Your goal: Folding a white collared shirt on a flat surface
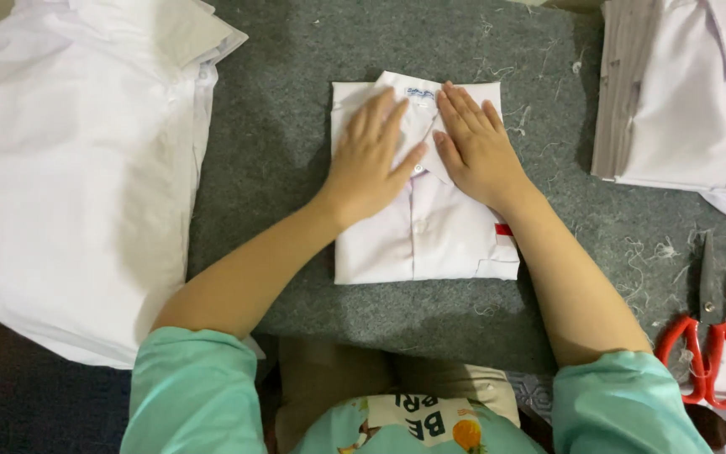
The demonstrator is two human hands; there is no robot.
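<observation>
Lying under both hands point(422, 155): folded shirt point(426, 231).

surface: grey felt mat point(279, 126), thread-littered | floor: dark, lower left | light: soft, even

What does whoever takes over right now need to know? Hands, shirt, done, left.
Left hand: flat, palm down on the folded white shirt, beside the collar.
Right hand: flat on the other side of the collar, holding nothing.
The shirt lies buttoned and folded to a rectangle in the middle of the grey felt mat.
Loose pile of white cloth on the left; stack of folded white shirts on the right; red-handled scissors at the right edge.
Done: the folding looks complete.
Left: probably moving it to the stack.
</observation>
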